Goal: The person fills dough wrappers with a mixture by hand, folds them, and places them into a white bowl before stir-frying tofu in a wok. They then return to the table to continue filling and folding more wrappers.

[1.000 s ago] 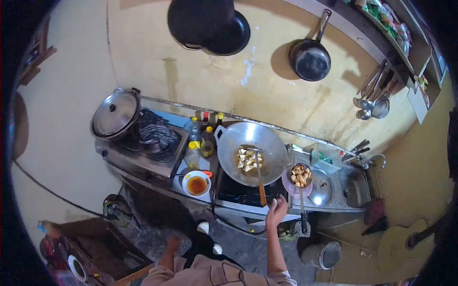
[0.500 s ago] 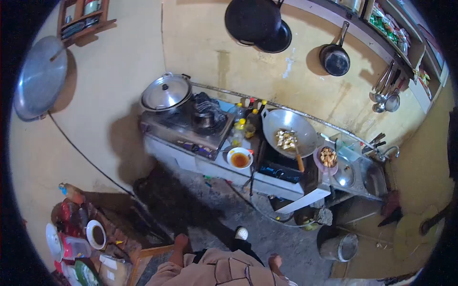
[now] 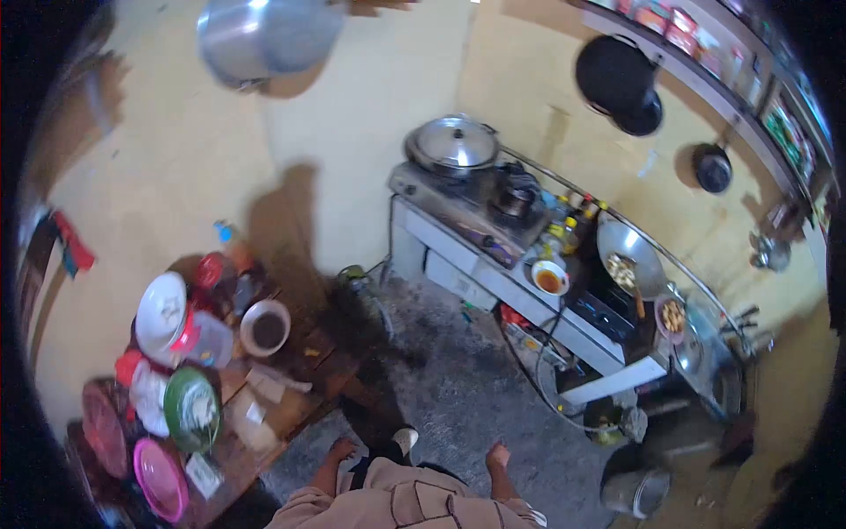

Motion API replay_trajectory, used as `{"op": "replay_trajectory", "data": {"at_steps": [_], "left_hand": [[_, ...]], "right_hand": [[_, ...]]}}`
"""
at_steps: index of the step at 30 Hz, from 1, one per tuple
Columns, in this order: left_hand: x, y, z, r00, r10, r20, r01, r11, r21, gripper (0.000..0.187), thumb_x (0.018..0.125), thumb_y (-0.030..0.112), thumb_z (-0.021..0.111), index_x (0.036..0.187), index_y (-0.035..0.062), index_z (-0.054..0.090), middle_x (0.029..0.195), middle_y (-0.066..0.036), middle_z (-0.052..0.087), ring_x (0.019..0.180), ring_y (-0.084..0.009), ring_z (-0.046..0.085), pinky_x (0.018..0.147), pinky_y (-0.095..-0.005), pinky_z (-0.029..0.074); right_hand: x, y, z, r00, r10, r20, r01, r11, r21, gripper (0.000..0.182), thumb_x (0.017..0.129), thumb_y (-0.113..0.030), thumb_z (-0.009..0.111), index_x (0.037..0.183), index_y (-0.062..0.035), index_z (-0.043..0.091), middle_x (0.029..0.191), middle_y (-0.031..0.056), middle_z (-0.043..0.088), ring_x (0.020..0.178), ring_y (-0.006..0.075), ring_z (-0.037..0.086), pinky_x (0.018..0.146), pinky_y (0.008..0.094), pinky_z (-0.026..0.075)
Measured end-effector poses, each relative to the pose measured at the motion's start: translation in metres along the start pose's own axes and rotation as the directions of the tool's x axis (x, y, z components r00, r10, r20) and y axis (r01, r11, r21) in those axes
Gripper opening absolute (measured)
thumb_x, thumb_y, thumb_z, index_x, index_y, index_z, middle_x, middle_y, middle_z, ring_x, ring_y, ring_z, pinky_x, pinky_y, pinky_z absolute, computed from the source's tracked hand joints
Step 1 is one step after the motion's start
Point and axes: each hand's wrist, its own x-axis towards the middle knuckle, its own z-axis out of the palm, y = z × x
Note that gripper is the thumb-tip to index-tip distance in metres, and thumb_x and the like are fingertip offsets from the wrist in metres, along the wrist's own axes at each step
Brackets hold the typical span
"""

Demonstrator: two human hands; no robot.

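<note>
we see the left hand (image 3: 342, 449) and right hand (image 3: 498, 457) low beside the body, no object visible, curl impossible to tell, brown packet (image 3: 253, 433) on the tabletop (image 3: 326, 366) nearer the left, spatula (image 3: 640, 305) handle jutting from the wok (image 3: 649, 257), probably for easy reach.

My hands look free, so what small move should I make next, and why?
Perhaps step toward the wok and reach your right hand for the brown-handled spatula: it rests in the wok with pale food pieces, and that hand appears empty and away from it.
</note>
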Motion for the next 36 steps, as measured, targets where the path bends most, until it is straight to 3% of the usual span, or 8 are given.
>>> {"op": "replay_trajectory", "data": {"at_steps": [2, 5, 8, 11, 14, 16, 23, 36], "left_hand": [[-0.02, -0.07, -0.007, 0.997, -0.072, -0.011, 0.061, 0.902, -0.427, 0.029, 0.064, 0.012, 0.06, 0.092, 0.0109, 0.063, 0.073, -0.009, 0.062, 0.063, -0.0193, 0.06, 0.056, -0.0344, 0.049], [-0.087, -0.127, 0.016, 0.927, 0.08, -0.366, -0.068, 0.997, 0.046, 0.027, 0.064, 0.014, 0.06, 0.091, 0.0117, 0.063, 0.076, -0.009, 0.061, 0.07, -0.0205, 0.059, 0.064, -0.0357, 0.048], [-0.154, -0.184, 0.03, 0.834, 0.486, -0.261, -0.084, 0.58, 0.81, 0.021, 0.066, 0.019, 0.058, 0.084, 0.0115, 0.064, 0.081, -0.009, 0.06, 0.077, -0.0232, 0.058, 0.07, -0.036, 0.047], [-0.184, -0.236, 0.053, 0.826, -0.161, -0.54, 0.15, 0.987, -0.065, 0.018, 0.067, 0.021, 0.055, 0.079, 0.0096, 0.064, 0.085, -0.01, 0.059, 0.08, -0.0274, 0.057, 0.069, -0.0383, 0.046], [-0.207, -0.273, 0.083, 0.555, 0.178, -0.812, 0.404, 0.796, 0.451, 0.02, 0.068, 0.023, 0.055, 0.079, 0.0085, 0.063, 0.084, -0.011, 0.059, 0.081, -0.0297, 0.056, 0.07, -0.0409, 0.045], [-0.213, -0.3, 0.08, 0.612, 0.088, -0.786, 0.365, 0.85, 0.38, 0.022, 0.068, 0.024, 0.055, 0.08, 0.008, 0.063, 0.084, -0.012, 0.059, 0.08, -0.0289, 0.056, 0.07, -0.0422, 0.045], [-0.255, -0.354, 0.018, 0.694, -0.191, -0.694, 0.202, 0.977, -0.066, 0.023, 0.07, 0.025, 0.053, 0.082, 0.0088, 0.063, 0.089, -0.014, 0.059, 0.085, -0.031, 0.056, 0.072, -0.0419, 0.045], [-0.373, -0.165, -0.201, 0.76, 0.299, -0.577, -0.347, 0.937, 0.028, 0.019, 0.069, 0.001, 0.045, 0.083, 0.0043, 0.057, 0.076, -0.014, 0.057, 0.074, -0.0284, 0.056, 0.068, -0.0363, 0.044]], "right_hand": [[-0.007, -0.014, 0.002, 0.975, -0.127, 0.181, 0.152, 0.979, -0.135, 0.033, 0.079, -0.022, 0.048, 0.105, -0.0035, 0.054, 0.108, 0.0176, 0.054, 0.098, 0.0323, 0.053, 0.081, 0.0414, 0.043], [-0.026, -0.036, 0.002, 0.895, -0.297, 0.332, 0.373, 0.907, -0.196, 0.026, 0.078, -0.02, 0.05, 0.096, -0.0038, 0.058, 0.102, 0.0163, 0.056, 0.093, 0.0295, 0.056, 0.078, 0.0406, 0.044], [-0.039, -0.054, 0.022, 0.826, -0.507, 0.247, 0.553, 0.812, -0.184, 0.021, 0.077, -0.019, 0.05, 0.09, -0.0042, 0.06, 0.096, 0.0165, 0.057, 0.088, 0.0298, 0.056, 0.075, 0.041, 0.045], [-0.035, -0.067, 0.051, 0.669, -0.743, -0.015, 0.735, 0.664, -0.136, 0.02, 0.079, -0.018, 0.048, 0.09, -0.0041, 0.058, 0.089, 0.0189, 0.055, 0.083, 0.0354, 0.054, 0.072, 0.0436, 0.043], [-0.056, -0.131, 0.01, 0.513, -0.839, -0.18, 0.856, 0.516, 0.037, 0.018, 0.08, -0.017, 0.047, 0.088, -0.0027, 0.055, 0.084, 0.0194, 0.053, 0.079, 0.0383, 0.051, 0.069, 0.0459, 0.041], [-0.072, -0.187, -0.013, 0.569, -0.815, -0.104, 0.822, 0.563, 0.089, 0.017, 0.081, -0.015, 0.046, 0.086, -0.0011, 0.053, 0.082, 0.019, 0.052, 0.078, 0.0387, 0.049, 0.069, 0.0474, 0.039], [-0.173, -0.394, -0.092, 0.204, -0.889, -0.41, 0.974, 0.144, 0.172, 0.017, 0.084, -0.015, 0.043, 0.082, 0.0003, 0.05, 0.078, 0.0202, 0.051, 0.077, 0.0392, 0.047, 0.068, 0.0455, 0.036], [-0.297, -0.616, -0.132, 0.141, -0.85, -0.508, 0.98, 0.046, 0.195, 0.02, 0.081, -0.017, 0.053, 0.069, -0.0012, 0.051, 0.066, 0.0149, 0.05, 0.066, 0.0335, 0.049, 0.058, 0.041, 0.036]]}}
